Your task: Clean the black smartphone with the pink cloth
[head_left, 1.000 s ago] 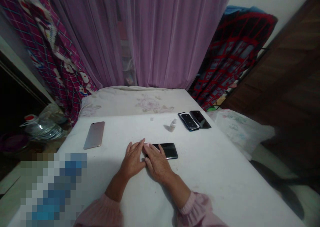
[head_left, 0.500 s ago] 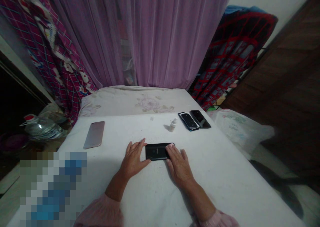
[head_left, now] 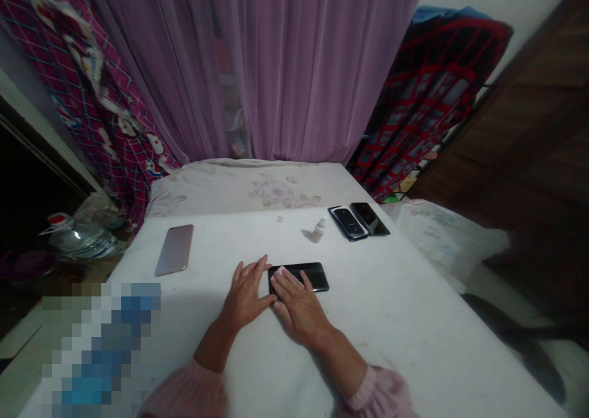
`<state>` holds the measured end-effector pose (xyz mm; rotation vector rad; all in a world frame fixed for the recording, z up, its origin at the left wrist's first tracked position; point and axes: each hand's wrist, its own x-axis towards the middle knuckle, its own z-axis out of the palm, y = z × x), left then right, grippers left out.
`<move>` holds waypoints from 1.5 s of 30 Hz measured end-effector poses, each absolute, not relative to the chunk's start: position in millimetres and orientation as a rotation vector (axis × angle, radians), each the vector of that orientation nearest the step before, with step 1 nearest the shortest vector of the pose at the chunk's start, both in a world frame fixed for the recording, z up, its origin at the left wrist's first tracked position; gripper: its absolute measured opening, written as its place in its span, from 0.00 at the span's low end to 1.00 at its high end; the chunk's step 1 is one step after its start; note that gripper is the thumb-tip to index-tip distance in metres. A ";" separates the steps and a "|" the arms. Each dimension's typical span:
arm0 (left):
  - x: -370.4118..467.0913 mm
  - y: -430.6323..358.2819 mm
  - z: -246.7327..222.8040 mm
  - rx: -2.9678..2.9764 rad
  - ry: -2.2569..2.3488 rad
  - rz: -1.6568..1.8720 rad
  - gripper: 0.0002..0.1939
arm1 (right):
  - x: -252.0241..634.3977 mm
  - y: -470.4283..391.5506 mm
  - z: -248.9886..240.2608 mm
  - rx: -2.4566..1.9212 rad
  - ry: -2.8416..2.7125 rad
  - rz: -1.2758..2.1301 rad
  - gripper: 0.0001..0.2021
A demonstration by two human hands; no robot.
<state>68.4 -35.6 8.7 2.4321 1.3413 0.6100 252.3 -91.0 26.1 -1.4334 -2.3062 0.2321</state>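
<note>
A black smartphone (head_left: 317, 277) lies back up on the white-covered table in front of me. My left hand (head_left: 245, 292) grips its left end, thumb at the near corner and a finger at the far one. Under the fingertips of my right hand (head_left: 301, 310) is a small pink cloth (head_left: 278, 273), pressed flat on the left part of the phone's back. Most of the cloth is hidden by these fingers. Past the phone stands a small spray bottle (head_left: 318, 230) with a white top.
A rose-gold phone (head_left: 175, 250) rests at the left. Several dark phones (head_left: 350, 223) lie at the back right, some stacked. A tiny pale square (head_left: 280, 220) sits near the back. Purple curtains (head_left: 294, 68) hang behind the table, and a large water bottle (head_left: 78, 237) stands off its left side.
My right hand has slid left along the phone's back with the pink cloth, from the right end to the left. My left hand has stayed in place.
</note>
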 end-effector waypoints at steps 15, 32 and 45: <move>68.9 -35.6 9.0 2.421 1.338 0.626 0.47 | 287.3 -89.2 7.5 -1.795 -2.080 -0.026 0.24; 68.7 -35.0 12.1 2.397 1.323 0.609 0.47 | 242.1 -87.3 26.9 -1.469 -2.305 0.200 0.22; 69.4 -35.6 11.3 2.407 1.348 0.658 0.48 | 298.3 -103.8 5.0 -1.837 -2.083 -0.089 0.22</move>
